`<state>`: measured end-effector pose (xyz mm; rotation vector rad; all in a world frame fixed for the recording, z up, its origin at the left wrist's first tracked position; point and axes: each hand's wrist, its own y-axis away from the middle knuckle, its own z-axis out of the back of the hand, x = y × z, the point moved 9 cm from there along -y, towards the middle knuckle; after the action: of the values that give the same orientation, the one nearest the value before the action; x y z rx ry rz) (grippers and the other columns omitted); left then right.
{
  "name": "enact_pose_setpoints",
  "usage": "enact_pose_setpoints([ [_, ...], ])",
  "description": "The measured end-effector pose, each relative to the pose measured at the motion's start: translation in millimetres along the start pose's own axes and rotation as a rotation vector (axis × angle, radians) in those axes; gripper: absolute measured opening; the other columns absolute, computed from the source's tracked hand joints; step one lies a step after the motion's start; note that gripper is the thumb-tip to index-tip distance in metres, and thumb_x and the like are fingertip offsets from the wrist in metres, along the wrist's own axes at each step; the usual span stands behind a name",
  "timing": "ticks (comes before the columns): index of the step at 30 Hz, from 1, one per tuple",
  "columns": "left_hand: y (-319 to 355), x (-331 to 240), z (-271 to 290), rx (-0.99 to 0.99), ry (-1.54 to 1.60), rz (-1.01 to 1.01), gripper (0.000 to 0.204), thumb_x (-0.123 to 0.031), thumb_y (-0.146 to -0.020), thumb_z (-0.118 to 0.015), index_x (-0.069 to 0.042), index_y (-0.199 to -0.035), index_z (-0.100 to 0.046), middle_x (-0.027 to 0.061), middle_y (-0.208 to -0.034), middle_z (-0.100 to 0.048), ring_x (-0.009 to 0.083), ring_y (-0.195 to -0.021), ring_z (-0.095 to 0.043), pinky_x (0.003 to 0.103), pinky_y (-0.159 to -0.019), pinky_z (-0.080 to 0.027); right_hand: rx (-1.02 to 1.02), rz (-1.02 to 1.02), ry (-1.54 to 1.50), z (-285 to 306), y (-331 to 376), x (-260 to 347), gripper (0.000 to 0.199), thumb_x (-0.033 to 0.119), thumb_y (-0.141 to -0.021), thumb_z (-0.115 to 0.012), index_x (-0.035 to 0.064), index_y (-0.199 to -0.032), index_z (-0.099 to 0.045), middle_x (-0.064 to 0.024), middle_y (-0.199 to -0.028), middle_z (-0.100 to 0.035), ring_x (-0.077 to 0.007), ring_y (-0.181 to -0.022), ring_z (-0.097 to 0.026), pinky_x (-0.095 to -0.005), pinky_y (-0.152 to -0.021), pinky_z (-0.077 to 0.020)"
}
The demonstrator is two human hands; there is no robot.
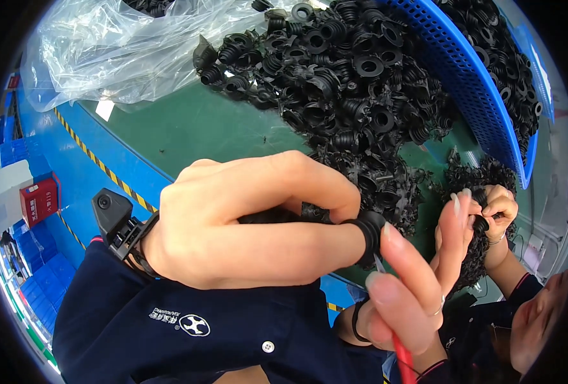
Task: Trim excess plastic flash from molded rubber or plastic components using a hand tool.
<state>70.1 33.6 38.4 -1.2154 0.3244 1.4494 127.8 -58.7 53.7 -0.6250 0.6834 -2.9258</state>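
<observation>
My left hand (252, 224) reaches across the middle with its fingers closed around a small black ribbed rubber boot (371, 234). Part of the boot is hidden behind my fingers. Close up against it, my right hand (408, 301) is closed on a slim tool with a red handle (403, 358). A thin metal tip shows between the fingertips, right at the boot's lower edge. Whether the tip is a blade or a point I cannot make out.
A large pile of black rubber boots (335, 77) covers the green table (213, 128). Clear plastic sheeting (124, 51) lies at the far left. A blue perforated basket (463, 70) with more boots stands far right. Beside me a co-worker's hands (498, 214) handle a black part above dark scraps.
</observation>
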Motion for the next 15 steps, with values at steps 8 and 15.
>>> enact_pose_setpoints([
  [8, -5, 11, -7, 0.005, 0.272, 0.039, 0.013, -0.001, -0.060, -0.069, -0.001, -0.069, -0.060, 0.0146, -0.077, -0.056, 0.0169, -0.051, -0.053, 0.022, -0.046, -0.042, -0.099, -0.144, 0.460, 13, 3, -19, 0.026, 0.022, -0.089, -0.032, 0.0017, -0.097, -0.046, -0.0168, -0.079, -0.061, -0.0319, -0.086, -0.057, -0.0510, -0.086, -0.0365],
  [15, 18, 42, -51, -0.060, 1.392, 0.817, 0.032, -0.032, -0.083, -0.049, 0.000, -0.085, -0.045, 0.0156, -0.065, -0.054, 0.0024, -0.037, -0.028, 0.016, -0.032, -0.019, -0.472, -0.554, -0.514, -14, 50, -65, 0.039, 0.034, -0.089, -0.036, -0.0016, -0.089, -0.052, -0.0237, -0.096, -0.055, -0.0384, -0.103, -0.047, -0.0424, -0.088, -0.0363],
])
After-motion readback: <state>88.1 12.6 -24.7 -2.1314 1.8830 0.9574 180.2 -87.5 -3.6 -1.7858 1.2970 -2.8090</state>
